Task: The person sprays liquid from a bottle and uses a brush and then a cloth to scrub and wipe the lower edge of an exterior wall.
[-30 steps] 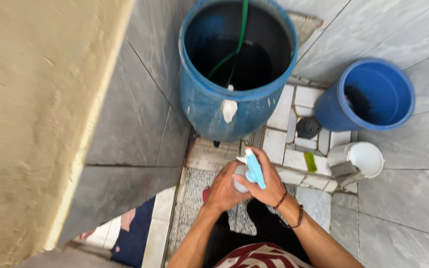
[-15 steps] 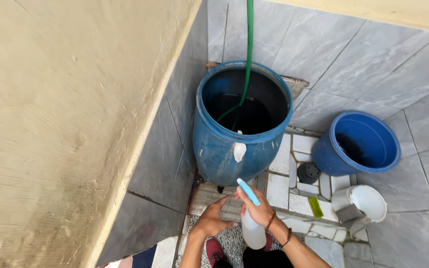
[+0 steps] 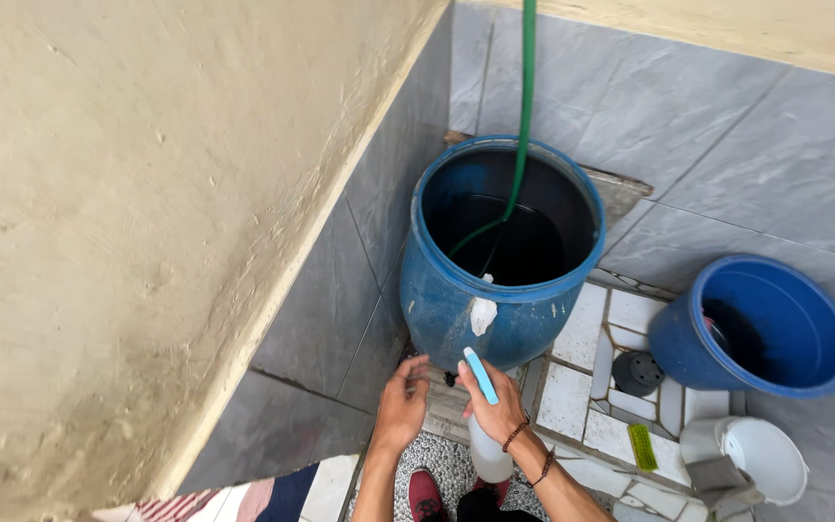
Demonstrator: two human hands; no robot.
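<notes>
Head camera looks steeply down, close above the floor (image 3: 572, 401).

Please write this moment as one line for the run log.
right hand: grips spray bottle | left hand: empty, fingers spread, near big blue barrel base | green hose: hangs into barrel

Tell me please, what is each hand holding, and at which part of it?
The right hand holds a white spray bottle at its neck, just below the light blue trigger head. The left hand holds nothing; its fingers are spread, reaching toward the base of the blue barrel.
</notes>
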